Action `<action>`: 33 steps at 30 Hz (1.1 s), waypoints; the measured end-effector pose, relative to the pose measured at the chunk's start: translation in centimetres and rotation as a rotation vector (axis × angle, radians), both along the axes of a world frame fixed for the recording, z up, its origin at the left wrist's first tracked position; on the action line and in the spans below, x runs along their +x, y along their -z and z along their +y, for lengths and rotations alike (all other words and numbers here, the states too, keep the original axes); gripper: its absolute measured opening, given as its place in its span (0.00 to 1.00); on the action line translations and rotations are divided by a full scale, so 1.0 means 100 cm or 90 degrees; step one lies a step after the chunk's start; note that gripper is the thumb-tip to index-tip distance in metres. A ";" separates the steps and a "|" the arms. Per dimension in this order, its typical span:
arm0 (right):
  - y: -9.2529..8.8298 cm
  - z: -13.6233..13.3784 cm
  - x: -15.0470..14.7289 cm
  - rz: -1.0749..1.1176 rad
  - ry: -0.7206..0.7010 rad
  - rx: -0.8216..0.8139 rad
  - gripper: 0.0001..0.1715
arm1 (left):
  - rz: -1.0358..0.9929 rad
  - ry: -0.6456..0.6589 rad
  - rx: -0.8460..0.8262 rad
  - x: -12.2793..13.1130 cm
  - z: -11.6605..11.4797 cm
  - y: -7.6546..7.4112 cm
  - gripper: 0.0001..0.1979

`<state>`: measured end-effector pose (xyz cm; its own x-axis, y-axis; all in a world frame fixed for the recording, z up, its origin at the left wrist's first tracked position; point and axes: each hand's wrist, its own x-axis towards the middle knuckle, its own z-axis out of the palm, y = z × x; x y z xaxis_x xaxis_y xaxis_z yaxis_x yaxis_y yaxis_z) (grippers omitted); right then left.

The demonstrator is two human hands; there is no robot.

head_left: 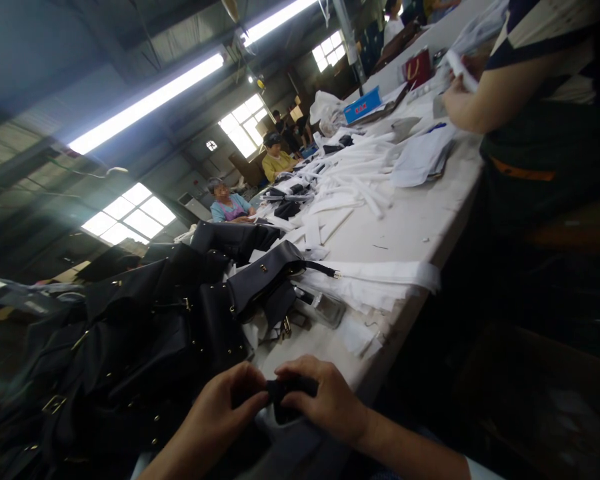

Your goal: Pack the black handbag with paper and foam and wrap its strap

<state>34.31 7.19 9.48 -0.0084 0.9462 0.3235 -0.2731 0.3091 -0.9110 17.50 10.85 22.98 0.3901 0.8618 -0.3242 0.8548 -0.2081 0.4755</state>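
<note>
Lying beyond the right hand (333, 405), white strips (353, 180) litter the table (405, 223); tubes (150, 103) glow.

The tilted head camera looks forward and down past the close hands (326, 399) along a table (397, 230).

black piece (279, 392): partly hidden by fingers (299, 366) | standing co-worker (545, 127): cropped above

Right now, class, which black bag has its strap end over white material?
The bag beside the clear container: its buckled strap points right; other bags pile leftward.
</note>
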 end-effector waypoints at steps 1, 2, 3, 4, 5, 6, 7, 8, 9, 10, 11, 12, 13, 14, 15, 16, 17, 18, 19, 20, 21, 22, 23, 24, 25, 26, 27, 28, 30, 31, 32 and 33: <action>0.000 -0.001 -0.001 -0.008 0.013 0.009 0.24 | 0.004 -0.004 0.010 0.002 -0.001 0.001 0.08; -0.001 -0.002 -0.002 -0.019 0.026 0.019 0.24 | 0.013 -0.007 0.024 0.005 -0.003 0.002 0.07; -0.002 -0.003 -0.002 -0.033 0.039 0.027 0.24 | 0.024 -0.006 0.041 0.008 -0.005 0.001 0.06; -0.003 -0.004 -0.002 -0.048 0.049 0.034 0.25 | 0.036 -0.001 0.060 0.011 -0.008 0.001 0.05; -0.005 -0.004 -0.002 -0.064 0.054 0.039 0.26 | 0.048 0.008 0.081 0.013 -0.011 0.000 0.04; -0.007 -0.004 0.000 -0.078 0.055 0.040 0.28 | 0.059 0.020 0.103 0.015 -0.013 -0.001 0.03; -0.009 -0.004 0.002 -0.088 0.051 0.037 0.29 | 0.069 0.036 0.121 0.016 -0.015 -0.001 0.06; -0.010 -0.002 0.005 -0.090 0.037 0.026 0.30 | 0.079 0.055 0.134 0.017 -0.017 -0.001 0.09; -0.012 0.000 0.009 -0.080 0.006 0.002 0.31 | 0.088 0.076 0.141 0.017 -0.018 0.000 0.12; -0.012 0.003 0.013 -0.057 -0.045 -0.034 0.30 | 0.101 0.097 0.140 0.016 -0.019 0.002 0.14; -0.012 0.006 0.017 -0.024 -0.112 -0.073 0.30 | 0.114 0.115 0.135 0.016 -0.019 0.004 0.15; -0.012 0.009 0.021 0.009 -0.185 -0.108 0.29 | 0.126 0.130 0.129 0.016 -0.019 0.005 0.15; -0.012 0.012 0.024 0.035 -0.247 -0.136 0.28 | 0.136 0.139 0.127 0.016 -0.018 0.007 0.14; -0.012 0.015 0.026 0.047 -0.285 -0.151 0.27 | 0.142 0.143 0.131 0.017 -0.018 0.009 0.13; -0.012 0.017 0.028 0.047 -0.298 -0.157 0.25 | 0.148 0.145 0.138 0.018 -0.018 0.010 0.12; -0.013 0.018 0.028 0.037 -0.294 -0.158 0.23 | 0.155 0.143 0.148 0.019 -0.019 0.010 0.11; -0.015 0.018 0.027 0.025 -0.280 -0.163 0.22 | 0.165 0.139 0.159 0.020 -0.020 0.011 0.10; -0.017 0.018 0.026 0.016 -0.263 -0.171 0.20 | 0.174 0.135 0.170 0.021 -0.021 0.011 0.09; -0.018 0.017 0.026 0.011 -0.248 -0.180 0.18 | 0.181 0.128 0.182 0.021 -0.022 0.011 0.09; -0.019 0.016 0.025 0.005 -0.236 -0.186 0.18 | 0.183 0.122 0.193 0.021 -0.023 0.011 0.08; -0.020 0.015 0.026 -0.001 -0.221 -0.190 0.17 | 0.181 0.115 0.201 0.020 -0.024 0.011 0.08; -0.019 0.015 0.027 -0.010 -0.206 -0.191 0.17 | 0.176 0.108 0.207 0.019 -0.024 0.012 0.09; -0.016 0.014 0.030 -0.018 -0.193 -0.191 0.17 | 0.170 0.102 0.210 0.017 -0.025 0.013 0.09; -0.013 0.014 0.034 -0.026 -0.183 -0.193 0.18 | 0.165 0.095 0.213 0.015 -0.025 0.014 0.09; -0.007 0.014 0.039 -0.033 -0.176 -0.197 0.18 | 0.159 0.092 0.215 0.013 -0.025 0.015 0.09; -0.001 0.015 0.044 -0.036 -0.170 -0.201 0.18 | 0.154 0.091 0.216 0.012 -0.024 0.016 0.09; 0.006 0.015 0.049 -0.039 -0.162 -0.205 0.19 | 0.148 0.095 0.216 0.010 -0.023 0.017 0.09; 0.013 0.016 0.054 -0.044 -0.153 -0.206 0.19 | 0.142 0.100 0.217 0.009 -0.023 0.018 0.09; 0.026 0.017 0.061 -0.061 -0.133 -0.209 0.18 | 0.133 0.106 0.219 0.008 -0.021 0.020 0.09; 0.031 0.017 0.064 -0.071 -0.127 -0.212 0.17 | 0.128 0.107 0.223 0.008 -0.021 0.020 0.09; 0.035 0.017 0.065 -0.083 -0.124 -0.216 0.17 | 0.122 0.107 0.226 0.007 -0.020 0.021 0.09; 0.037 0.017 0.066 -0.095 -0.125 -0.222 0.16 | 0.117 0.106 0.229 0.007 -0.020 0.022 0.09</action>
<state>40.90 8.87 5.74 -0.2212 0.9746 -0.0342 -0.1538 -0.0695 -0.9857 18.20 8.86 20.81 0.4966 0.8631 -0.0922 0.8594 -0.4741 0.1913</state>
